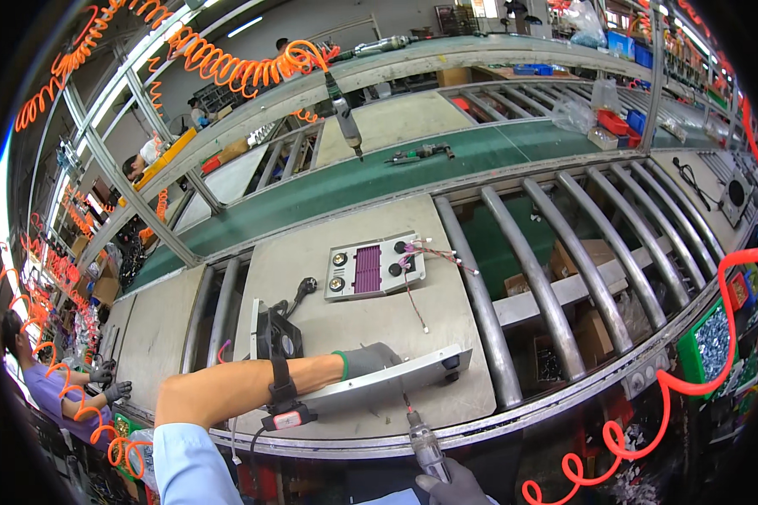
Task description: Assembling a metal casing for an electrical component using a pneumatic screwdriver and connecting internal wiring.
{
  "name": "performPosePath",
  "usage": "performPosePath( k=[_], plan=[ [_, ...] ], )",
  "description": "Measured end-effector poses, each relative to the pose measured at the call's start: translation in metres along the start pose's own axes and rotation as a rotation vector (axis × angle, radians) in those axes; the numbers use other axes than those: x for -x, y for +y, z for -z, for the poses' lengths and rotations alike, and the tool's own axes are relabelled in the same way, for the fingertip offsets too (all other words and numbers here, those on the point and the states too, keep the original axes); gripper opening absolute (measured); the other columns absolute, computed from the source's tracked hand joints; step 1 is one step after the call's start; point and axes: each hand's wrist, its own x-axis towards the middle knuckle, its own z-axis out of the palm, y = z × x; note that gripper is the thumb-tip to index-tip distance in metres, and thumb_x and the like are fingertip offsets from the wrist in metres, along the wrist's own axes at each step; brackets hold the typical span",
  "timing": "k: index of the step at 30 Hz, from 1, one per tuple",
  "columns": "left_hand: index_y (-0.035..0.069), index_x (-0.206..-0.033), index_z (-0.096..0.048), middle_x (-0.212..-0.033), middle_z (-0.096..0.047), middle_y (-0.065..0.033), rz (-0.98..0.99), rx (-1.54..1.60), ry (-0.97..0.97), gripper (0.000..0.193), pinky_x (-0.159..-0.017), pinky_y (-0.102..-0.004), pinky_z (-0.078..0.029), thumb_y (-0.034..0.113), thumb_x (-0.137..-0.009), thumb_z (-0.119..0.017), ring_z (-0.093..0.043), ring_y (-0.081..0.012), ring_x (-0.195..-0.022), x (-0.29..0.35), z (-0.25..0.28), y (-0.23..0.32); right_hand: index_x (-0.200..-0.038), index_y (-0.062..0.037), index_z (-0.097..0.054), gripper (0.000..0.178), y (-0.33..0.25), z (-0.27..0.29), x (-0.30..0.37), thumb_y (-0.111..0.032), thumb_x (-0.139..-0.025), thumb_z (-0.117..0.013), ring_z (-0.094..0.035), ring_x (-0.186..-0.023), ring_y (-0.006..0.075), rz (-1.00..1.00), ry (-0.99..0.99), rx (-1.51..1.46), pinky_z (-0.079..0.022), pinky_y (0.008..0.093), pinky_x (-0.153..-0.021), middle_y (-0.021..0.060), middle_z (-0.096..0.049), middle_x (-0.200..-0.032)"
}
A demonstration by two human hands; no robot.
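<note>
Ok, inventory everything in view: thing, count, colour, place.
Long panel: one, silver, lower centre
Purple-slatted unit: one, silver, centre
Fan: one, black, left of unit
Plug: one, black, beyond fan
Lower screwdriver: one, grey, bottom centre
Boards: several, beige, along line
Rollers: many, grey, mainly right
Belt: one, green, beyond rollers
Hanging screwdriver: one, grey, above belt
Lying tool: one, dark, on belt
Coiled hoses: several, orange, left and right
Bins: several, red and blue, upper right
Parts tray: at least one, green, far right
Other people: at least two, purple and white, left
Distant items: uncountable
Left grip: one, grey glove, behind panel
Right grip: one, grey glove, on lower screwdriver
</note>
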Motion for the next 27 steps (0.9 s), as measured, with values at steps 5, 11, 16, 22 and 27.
performPosePath(
  k=[5, 11, 16, 22, 27],
  plan=[
    [0.001, -0.116, -0.074, -0.107, -0.075, -0.0154, 0.082, -0.043, -0.027, 0.039, -0.085, -0.0363, -0.052, 0.013, -0.08, -0.068, -0.068, -0.0216, -0.096, 0.004, 0.004, 0.012, -0.117, -0.0066, -0.057, 0.032, -0.002, 0.0, 0.001, -0.024, -0.093, -0.068, -0.054, -0.049, 0.0092, 0.016, -0.001, -0.001, -0.045, 0.0267, -0.045, 0.0008, -0.056, -0.067],
    [0.001, -0.113, -0.075, -0.1, -0.075, -0.0116, -0.011, -0.04, -0.023, 0.037, -0.078, -0.0351, -0.052, 0.014, -0.08, -0.067, -0.067, -0.0182, -0.088, -0.008, 0.003, -0.008, -0.111, -0.0082, -0.058, 0.026, -0.002, -0.004, 0.001, -0.025, -0.094, -0.067, -0.053, -0.048, 0.0088, 0.044, 0.011, -0.037, -0.044, 0.0261, -0.044, 0.0004, -0.056, -0.066],
    [-0.001, -0.112, -0.074, -0.09, -0.076, -0.0118, -0.096, -0.148, -0.013, 0.039, -0.072, -0.0359, -0.052, 0.02, -0.08, -0.067, -0.065, -0.0149, -0.08, -0.02, 0.001, -0.016, -0.113, -0.0083, -0.059, 0.025, 0.006, -0.005, -0.003, -0.027, -0.098, -0.064, -0.051, -0.047, 0.0078, 0.014, -0.01, -0.118, -0.041, 0.0254, -0.041, -0.0005, -0.055, -0.063],
    [-0.004, -0.109, -0.071, -0.11, -0.069, -0.0293, -0.038, -0.291, -0.03, 0.039, -0.087, -0.0452, -0.05, 0.028, -0.089, -0.058, -0.068, -0.0378, -0.098, -0.008, 0.002, 0.003, -0.111, -0.0087, -0.058, 0.023, 0.007, -0.015, -0.004, -0.027, -0.099, -0.063, -0.05, -0.045, 0.0091, -0.003, 0.042, -0.059, -0.039, 0.0265, -0.04, -0.0001, -0.053, -0.06],
    [-0.005, -0.109, -0.071, -0.109, -0.07, -0.0295, -0.063, -0.277, -0.042, 0.041, -0.087, -0.0454, -0.05, 0.029, -0.09, -0.058, -0.068, -0.0391, -0.098, -0.011, 0.005, 0.002, -0.108, -0.0079, -0.057, 0.021, 0.011, -0.024, -0.007, -0.027, -0.099, -0.062, -0.05, -0.044, 0.0106, 0.044, 0.085, -0.016, -0.04, 0.0277, -0.041, 0.0006, -0.053, -0.06]
  ],
)
